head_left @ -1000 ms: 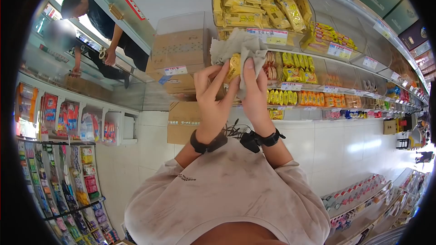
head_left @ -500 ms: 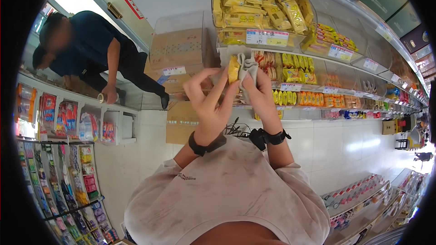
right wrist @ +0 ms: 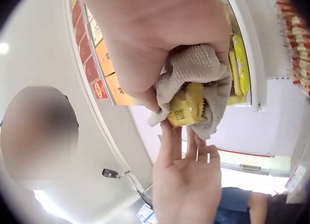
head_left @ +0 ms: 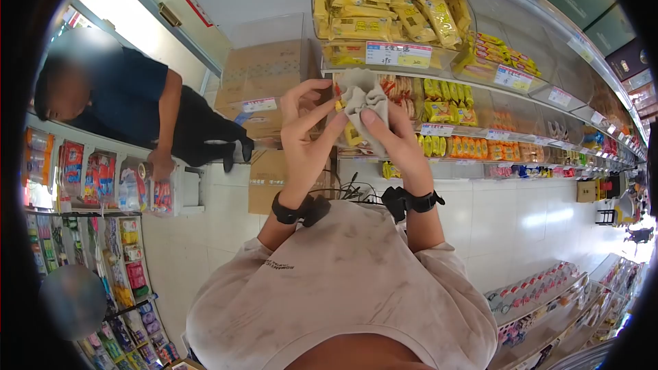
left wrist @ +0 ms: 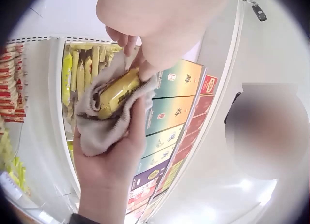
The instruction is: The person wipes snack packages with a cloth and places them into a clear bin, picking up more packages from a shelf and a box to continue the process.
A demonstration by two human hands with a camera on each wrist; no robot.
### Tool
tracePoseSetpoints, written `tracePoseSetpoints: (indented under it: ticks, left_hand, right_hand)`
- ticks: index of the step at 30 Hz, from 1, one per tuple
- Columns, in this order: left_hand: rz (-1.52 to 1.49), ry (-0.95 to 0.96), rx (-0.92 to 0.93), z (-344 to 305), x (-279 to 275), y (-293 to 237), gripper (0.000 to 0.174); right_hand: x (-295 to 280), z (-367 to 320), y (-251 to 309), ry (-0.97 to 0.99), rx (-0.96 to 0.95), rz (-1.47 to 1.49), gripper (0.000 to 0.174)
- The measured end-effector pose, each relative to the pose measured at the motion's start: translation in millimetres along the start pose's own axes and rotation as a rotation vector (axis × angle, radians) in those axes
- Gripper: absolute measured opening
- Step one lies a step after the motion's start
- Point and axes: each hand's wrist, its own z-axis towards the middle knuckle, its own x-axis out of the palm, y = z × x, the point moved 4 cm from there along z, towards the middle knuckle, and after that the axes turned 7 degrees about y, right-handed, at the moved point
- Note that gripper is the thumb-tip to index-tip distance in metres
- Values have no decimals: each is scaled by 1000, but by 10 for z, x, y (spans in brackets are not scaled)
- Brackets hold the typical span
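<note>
Snugly, a yellow packet (left wrist: 118, 94) sits in a grey cloth (left wrist: 94, 139) between two bare hands.

The packet is partly wrapped, with the cloth folded around its sides and a strip of shiny yellow showing. In the left wrist view, its long axis slants from lower left to upper right, and the upper right end meets the fingertips of the left hand (head_left: 305, 147). Those fingertips pinch that end, nearly closed; the head view shows some other fingers bent and lifted off the packet. The right hand (head_left: 406, 147) is curled round the cloth, its thumb pressed on the folds. Both hands are close: the right cups the bundle, while the left comes to the packet from the side. That end contact looks like the key relation for moving packet against cloth.

From the head, only small patches of yellow show at the cloth's left edge, and the packet's direction cannot be told. The right wrist view adds a crimped, jagged edge on the wrapper, with the left palm open to the camera below.

Behind the hands are more yellow packets (head_left: 360, 27) on a shelf. Cardboard boxes (head_left: 257, 72) and a person in dark clothing (head_left: 140, 85) are to the left.
</note>
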Motion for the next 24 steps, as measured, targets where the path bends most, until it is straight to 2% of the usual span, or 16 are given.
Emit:
tracePoseSetpoints:
  ticks: [2,4,5,7,10,14,18,21,24]
  left_hand:
    - [-61,-15,-16,20,-8,-33,20]
    - [-241,-50,-43,34,-10,-10,19]
    - [-205,-54,-96,20,-29,45,18]
    - [-133,-55,-94,-1,-61,91,20]
    - [-275,-122,-112,-44,-31,134,22]
    - [-305,-27,-32,-14,-41,133,21]
    - [-424,-41,-319,-142,25,277,25]
    - [-529,13,-361,-157,111,259,26]
    - [-590,25,-306,-74,187,158,27]
  right_hand:
    - [-23,-54,-146,-28,190,190,47]
    - [-1,-55,-173,164,181,85,49]
    - [10,-60,-192,254,179,30,50]
    - [7,-70,-239,217,109,-9,49]
    - [-77,-46,-284,131,53,-91,46]
    - [-186,-101,-289,53,-14,-294,36]
    - [-217,-242,-161,150,-128,-344,30]
    - [-240,-327,-107,192,-183,-397,28]
    - [-316,-391,-21,155,-207,-503,33]
